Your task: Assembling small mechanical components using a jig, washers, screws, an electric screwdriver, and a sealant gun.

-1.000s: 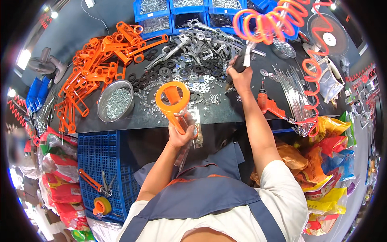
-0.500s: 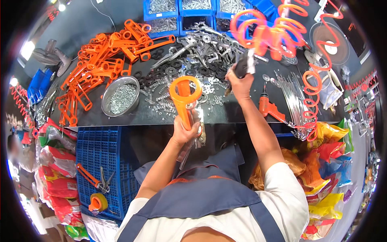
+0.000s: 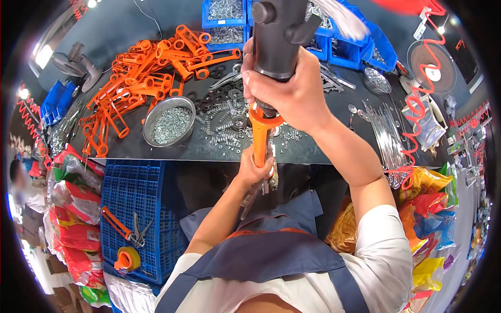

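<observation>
My left hand point(image 3: 254, 168) is closed around an orange frame with a ring at its upper end point(image 3: 259, 140), held upright at the table's front edge. Above it, my right hand point(image 3: 308, 96) grips a thick black cylindrical power tool point(image 3: 279, 44) that has a small side lever. The tool's lower end meets the ring of the orange frame; its tip is hidden inside or behind the ring. Loose springs point(image 3: 225, 125) and black rings point(image 3: 219, 94) lie on the table beyond my left hand.
Left of my hands are a pile of orange frames point(image 3: 151, 62) and a metal bowl of small parts point(image 3: 169, 124). Blue bins point(image 3: 224, 23) stand behind. Thin metal rods point(image 3: 385, 130) and a red coiled hose point(image 3: 412, 117) are to the right. A blue crate point(image 3: 133, 190) sits below left.
My right hand has brought the black tool left and up toward the camera, over the orange frame's ring. My left hand still holds the frame. My right forearm now covers the orange pistol-shaped driver.
</observation>
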{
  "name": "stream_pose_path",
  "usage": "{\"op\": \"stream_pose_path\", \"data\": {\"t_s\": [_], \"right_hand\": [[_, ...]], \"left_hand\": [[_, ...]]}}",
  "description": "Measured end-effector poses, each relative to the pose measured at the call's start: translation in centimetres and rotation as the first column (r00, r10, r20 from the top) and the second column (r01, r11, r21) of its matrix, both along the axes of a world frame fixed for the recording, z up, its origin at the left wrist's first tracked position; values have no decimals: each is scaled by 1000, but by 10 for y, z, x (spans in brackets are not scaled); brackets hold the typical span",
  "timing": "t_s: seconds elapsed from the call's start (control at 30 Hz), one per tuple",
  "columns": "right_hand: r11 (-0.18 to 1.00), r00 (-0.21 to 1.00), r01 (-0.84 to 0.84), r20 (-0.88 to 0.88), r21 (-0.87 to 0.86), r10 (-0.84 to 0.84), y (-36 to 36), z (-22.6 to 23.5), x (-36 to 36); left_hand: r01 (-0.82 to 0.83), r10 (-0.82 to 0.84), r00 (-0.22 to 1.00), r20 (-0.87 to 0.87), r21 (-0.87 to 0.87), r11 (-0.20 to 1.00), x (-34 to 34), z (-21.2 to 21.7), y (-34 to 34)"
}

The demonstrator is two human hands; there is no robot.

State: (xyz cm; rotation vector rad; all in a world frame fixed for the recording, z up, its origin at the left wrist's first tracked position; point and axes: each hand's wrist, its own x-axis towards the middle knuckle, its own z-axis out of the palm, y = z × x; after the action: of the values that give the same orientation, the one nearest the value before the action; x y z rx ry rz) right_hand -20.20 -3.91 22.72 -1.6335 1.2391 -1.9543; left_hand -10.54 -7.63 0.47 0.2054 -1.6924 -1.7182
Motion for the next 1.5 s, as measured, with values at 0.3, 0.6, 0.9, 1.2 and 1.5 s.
{"op": "stream_pose_path", "data": {"t_s": [0.3, 0.6, 0.9, 1.2, 1.5], "right_hand": [[981, 989, -149, 35, 125, 145, 1, 4, -6], [993, 990, -115, -81, -37, 112, 1, 3, -3], [733, 841, 540, -237, 414, -486, 25, -84, -142], [190, 90, 981, -781, -37, -619, 62, -195, -126], [811, 487, -507, 874, 292, -10, 21, -210, 95]], "left_hand": [[-67, 67, 998, 0, -83, 994, 2, -2, 1], [-89, 89, 996, -17, -33, 995, 3, -16, 2], [32, -33, 999, 4, 75, 997, 4, 5, 4], [63, 361, 744, -562, 598, 799, 83, 60, -44], [132, 377, 692, -615, 622, 772, 78, 44, -43]]}}
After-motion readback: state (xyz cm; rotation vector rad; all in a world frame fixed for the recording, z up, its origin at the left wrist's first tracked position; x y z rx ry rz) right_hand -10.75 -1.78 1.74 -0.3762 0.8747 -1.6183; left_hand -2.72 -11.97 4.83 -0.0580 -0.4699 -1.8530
